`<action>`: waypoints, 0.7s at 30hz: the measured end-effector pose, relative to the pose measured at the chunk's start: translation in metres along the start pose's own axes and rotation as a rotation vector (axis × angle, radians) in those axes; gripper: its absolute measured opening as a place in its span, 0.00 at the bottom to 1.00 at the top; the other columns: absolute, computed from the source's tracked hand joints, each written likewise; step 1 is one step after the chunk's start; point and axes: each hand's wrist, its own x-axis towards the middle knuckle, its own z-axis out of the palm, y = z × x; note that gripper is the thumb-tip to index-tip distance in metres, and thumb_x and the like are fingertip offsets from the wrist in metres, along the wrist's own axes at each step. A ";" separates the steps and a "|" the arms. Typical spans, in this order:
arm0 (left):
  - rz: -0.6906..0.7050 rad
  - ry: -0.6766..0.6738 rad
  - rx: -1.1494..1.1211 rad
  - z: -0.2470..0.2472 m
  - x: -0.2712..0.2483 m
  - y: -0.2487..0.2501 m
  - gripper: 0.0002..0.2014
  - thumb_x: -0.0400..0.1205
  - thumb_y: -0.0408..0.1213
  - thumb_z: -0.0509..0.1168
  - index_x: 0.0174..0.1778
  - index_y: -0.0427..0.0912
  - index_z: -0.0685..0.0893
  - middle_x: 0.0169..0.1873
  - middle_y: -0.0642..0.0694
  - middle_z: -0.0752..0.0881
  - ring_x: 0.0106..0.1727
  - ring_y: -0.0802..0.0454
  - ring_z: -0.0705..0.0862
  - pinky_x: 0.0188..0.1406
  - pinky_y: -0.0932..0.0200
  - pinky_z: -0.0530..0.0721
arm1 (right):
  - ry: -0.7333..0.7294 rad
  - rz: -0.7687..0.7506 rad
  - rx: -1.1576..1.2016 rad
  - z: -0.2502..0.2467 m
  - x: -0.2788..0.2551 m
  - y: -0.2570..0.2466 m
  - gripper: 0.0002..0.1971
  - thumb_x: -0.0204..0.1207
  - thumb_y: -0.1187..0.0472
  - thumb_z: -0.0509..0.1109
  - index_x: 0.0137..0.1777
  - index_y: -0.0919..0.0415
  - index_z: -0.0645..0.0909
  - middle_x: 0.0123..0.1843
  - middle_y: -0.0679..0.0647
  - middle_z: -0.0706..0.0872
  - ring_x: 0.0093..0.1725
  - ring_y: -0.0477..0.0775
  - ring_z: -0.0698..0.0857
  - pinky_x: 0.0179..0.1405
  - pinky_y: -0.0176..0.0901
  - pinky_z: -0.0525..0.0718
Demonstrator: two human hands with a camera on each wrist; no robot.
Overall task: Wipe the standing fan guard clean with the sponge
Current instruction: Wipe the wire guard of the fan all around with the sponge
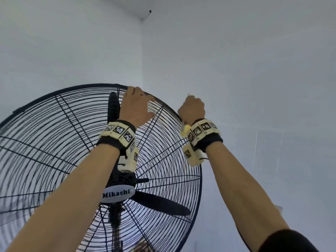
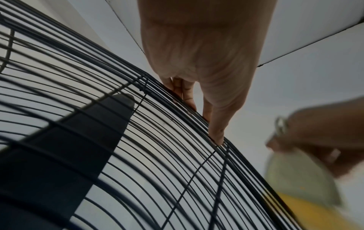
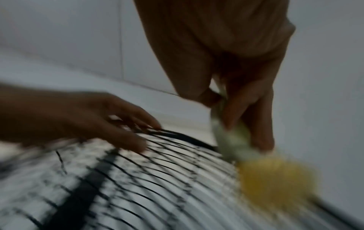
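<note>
The left hand sits at the top centre of the head view, fingers hooked over the rim of the guard and steadying it. Just right of it, the right hand grips the sponge, green pad and yellow foam, against the guard's upper-right rim; the wrist views are blurred there. The risk I see: the thin wires may snag and tear the foam, or a hard sideways stroke could rock the tall fan, since only the left hand braces it. Fingers could also slip between wires toward the blade.
</note>
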 end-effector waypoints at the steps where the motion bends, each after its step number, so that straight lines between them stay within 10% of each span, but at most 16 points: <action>1: 0.003 0.002 0.008 0.001 0.001 0.000 0.27 0.77 0.55 0.78 0.72 0.54 0.85 0.63 0.43 0.80 0.71 0.40 0.70 0.76 0.47 0.68 | 0.044 -0.057 0.084 -0.001 0.004 -0.013 0.17 0.85 0.62 0.66 0.70 0.69 0.75 0.67 0.66 0.84 0.68 0.66 0.83 0.61 0.49 0.81; 5: -0.006 -0.002 -0.004 0.000 0.001 -0.004 0.28 0.76 0.56 0.78 0.72 0.54 0.86 0.63 0.42 0.80 0.71 0.39 0.70 0.75 0.47 0.69 | 0.106 -0.183 0.399 -0.008 0.020 -0.044 0.13 0.90 0.58 0.61 0.68 0.64 0.78 0.62 0.63 0.89 0.63 0.66 0.86 0.62 0.51 0.80; 12: 0.049 0.072 -0.011 -0.012 -0.015 -0.017 0.26 0.76 0.57 0.78 0.67 0.49 0.89 0.69 0.40 0.77 0.75 0.34 0.69 0.73 0.38 0.74 | 0.137 0.135 0.949 0.004 0.030 -0.013 0.16 0.90 0.55 0.63 0.70 0.66 0.78 0.49 0.55 0.85 0.52 0.64 0.91 0.47 0.61 0.94; 17: -0.048 -0.007 0.162 -0.022 -0.050 -0.051 0.39 0.78 0.68 0.70 0.84 0.59 0.72 0.86 0.43 0.64 0.86 0.32 0.57 0.85 0.26 0.52 | -0.031 0.112 1.047 0.005 0.027 -0.013 0.12 0.84 0.53 0.69 0.54 0.62 0.83 0.52 0.61 0.88 0.52 0.65 0.92 0.49 0.62 0.94; 21: -0.138 0.008 0.185 -0.033 -0.072 -0.076 0.45 0.74 0.71 0.72 0.86 0.62 0.66 0.87 0.44 0.59 0.86 0.32 0.54 0.82 0.21 0.54 | -0.085 0.119 1.121 -0.010 0.030 -0.009 0.08 0.81 0.61 0.69 0.44 0.67 0.82 0.54 0.68 0.90 0.50 0.68 0.93 0.51 0.65 0.93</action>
